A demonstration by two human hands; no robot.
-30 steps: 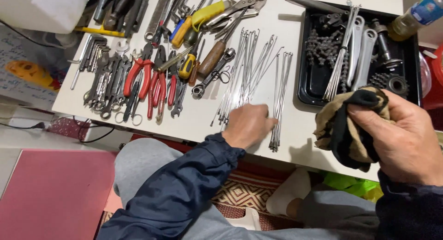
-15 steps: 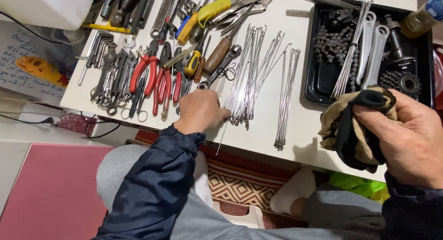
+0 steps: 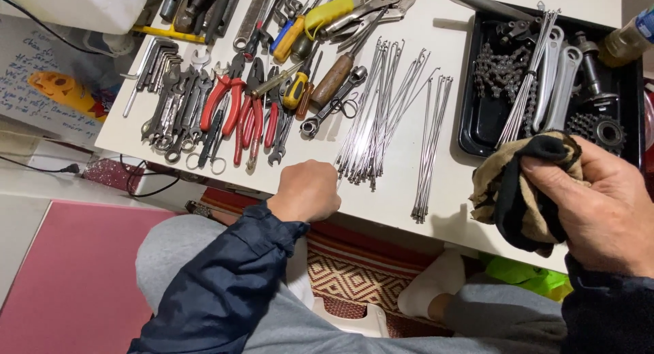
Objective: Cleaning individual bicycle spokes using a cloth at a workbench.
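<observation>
My left hand (image 3: 306,189) is curled into a fist at the near edge of the white table (image 3: 402,197). It sits at the near end of a big pile of thin metal spokes (image 3: 381,116), and its fingertips seem to pinch the end of one spoke. A smaller bundle of spokes (image 3: 430,150) lies just to the right. My right hand (image 3: 599,214) is raised at the right and grips a crumpled black and tan rag (image 3: 521,197) in front of the black tray (image 3: 477,129).
Red-handled pliers (image 3: 235,109), wrenches (image 3: 174,109) and screwdrivers (image 3: 320,20) crowd the table's left and back. The tray holds a chain (image 3: 501,71), flat wrenches (image 3: 562,82) and a sprocket (image 3: 599,129). My legs, a pink mat (image 3: 68,259) and a patterned rug (image 3: 354,272) are below.
My left hand has moved left from the smaller spoke bundle to the big pile, then drawn back to the table's near edge. The right hand keeps hold of the rag.
</observation>
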